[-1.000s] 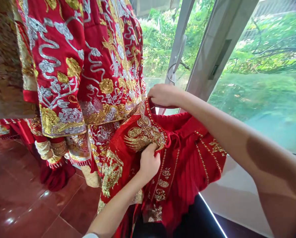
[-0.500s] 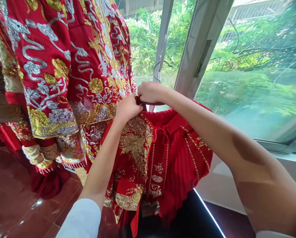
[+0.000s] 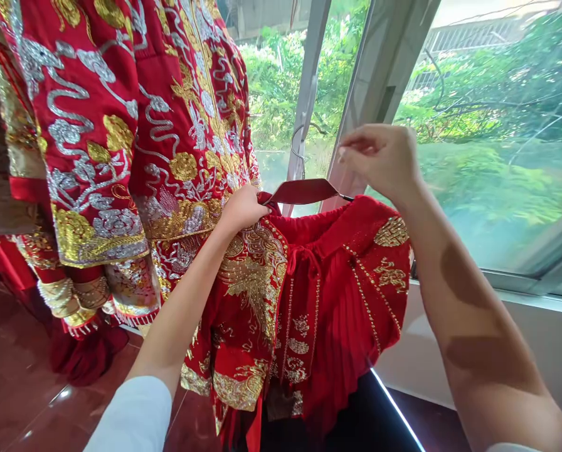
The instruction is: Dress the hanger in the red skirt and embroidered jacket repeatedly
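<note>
A hanger (image 3: 304,190) with a wide dark-red bar and a metal hook stands upright in front of the window. Clipped under it is a red pleated skirt (image 3: 332,289) with gold embroidery and beaded lines. My left hand (image 3: 243,207) is closed at the hanger's left end, on the top of a red embroidered jacket (image 3: 250,282) that overlaps the skirt's left side. Its fingertips are partly hidden. My right hand (image 3: 382,154) is raised above the skirt's right side, apart from the hanger. Its fingers are curled in toward the thumb, with nothing visible in them.
Larger red garments (image 3: 172,125) with silver and gold embroidery hang close on the left. Behind is a window frame (image 3: 379,81) with glass and greenery outside. Below lie a glossy reddish floor (image 3: 22,376) and a dark surface with a bright edge strip (image 3: 394,405).
My right hand has let go near the hanger's left end and moved right and up, uncovering the hanger bar. My left hand keeps its place. The jacket's lower part has shifted slightly left.
</note>
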`<control>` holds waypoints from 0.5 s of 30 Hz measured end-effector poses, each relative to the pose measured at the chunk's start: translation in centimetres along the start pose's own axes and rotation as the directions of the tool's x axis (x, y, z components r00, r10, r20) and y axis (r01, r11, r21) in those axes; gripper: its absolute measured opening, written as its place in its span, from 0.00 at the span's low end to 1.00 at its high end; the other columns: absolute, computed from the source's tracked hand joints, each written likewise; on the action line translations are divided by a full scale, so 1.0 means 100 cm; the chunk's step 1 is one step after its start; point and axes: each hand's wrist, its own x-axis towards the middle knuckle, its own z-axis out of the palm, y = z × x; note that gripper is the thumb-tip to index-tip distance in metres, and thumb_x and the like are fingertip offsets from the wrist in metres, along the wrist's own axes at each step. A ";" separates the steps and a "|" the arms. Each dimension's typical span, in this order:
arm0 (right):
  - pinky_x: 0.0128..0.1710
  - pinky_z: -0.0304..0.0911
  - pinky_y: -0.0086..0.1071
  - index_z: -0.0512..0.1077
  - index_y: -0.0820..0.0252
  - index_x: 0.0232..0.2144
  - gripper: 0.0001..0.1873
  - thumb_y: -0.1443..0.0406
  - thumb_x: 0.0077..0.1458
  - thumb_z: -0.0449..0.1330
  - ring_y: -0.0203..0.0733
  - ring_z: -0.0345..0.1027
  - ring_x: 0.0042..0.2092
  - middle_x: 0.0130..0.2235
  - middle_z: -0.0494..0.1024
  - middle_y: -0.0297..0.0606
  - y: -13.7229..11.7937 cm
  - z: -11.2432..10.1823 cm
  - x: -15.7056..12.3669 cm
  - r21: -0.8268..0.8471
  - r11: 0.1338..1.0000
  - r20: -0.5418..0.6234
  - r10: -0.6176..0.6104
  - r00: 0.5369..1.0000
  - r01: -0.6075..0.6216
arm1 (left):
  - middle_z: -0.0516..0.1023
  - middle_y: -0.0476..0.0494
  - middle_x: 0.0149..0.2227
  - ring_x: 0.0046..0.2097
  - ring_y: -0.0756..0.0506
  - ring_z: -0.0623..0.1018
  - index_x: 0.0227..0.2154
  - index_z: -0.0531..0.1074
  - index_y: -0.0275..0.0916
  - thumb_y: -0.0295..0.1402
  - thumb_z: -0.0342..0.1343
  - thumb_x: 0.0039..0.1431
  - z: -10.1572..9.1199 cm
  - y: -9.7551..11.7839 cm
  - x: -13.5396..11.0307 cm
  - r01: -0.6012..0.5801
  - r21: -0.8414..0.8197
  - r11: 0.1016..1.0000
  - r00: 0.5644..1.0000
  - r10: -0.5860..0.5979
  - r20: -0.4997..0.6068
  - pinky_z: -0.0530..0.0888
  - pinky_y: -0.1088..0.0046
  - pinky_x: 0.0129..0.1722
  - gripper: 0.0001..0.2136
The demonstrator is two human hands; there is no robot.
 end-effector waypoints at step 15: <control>0.38 0.67 0.31 0.78 0.65 0.37 0.14 0.62 0.48 0.65 0.36 0.73 0.37 0.37 0.81 0.40 0.029 0.045 0.028 -0.088 0.981 0.699 0.186 0.691 -0.174 | 0.74 0.43 0.26 0.31 0.46 0.72 0.26 0.77 0.32 0.29 0.62 0.33 0.002 0.004 0.015 0.009 -0.432 0.902 0.974 0.090 0.207 0.68 0.66 0.36 0.12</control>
